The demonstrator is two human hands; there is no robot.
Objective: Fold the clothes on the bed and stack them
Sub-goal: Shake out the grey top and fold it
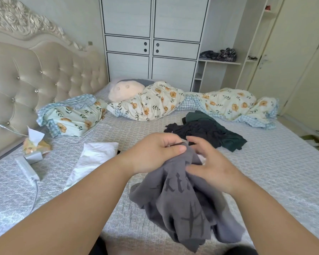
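Both my left hand [155, 153] and right hand [210, 162] pinch the grey shirt [182, 208]; dark clothes [206, 131] just beyond fingers, white cloth [94, 159] left.

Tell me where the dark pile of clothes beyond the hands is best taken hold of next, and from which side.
Probably the black garment lying on the dark green garment: pinch its raised, wrinkled near edge, coming from the near side with the right hand, which is closest. It lies crumpled on top, so it should lift free first. Both hands are now busy gripping the grey printed T-shirt.
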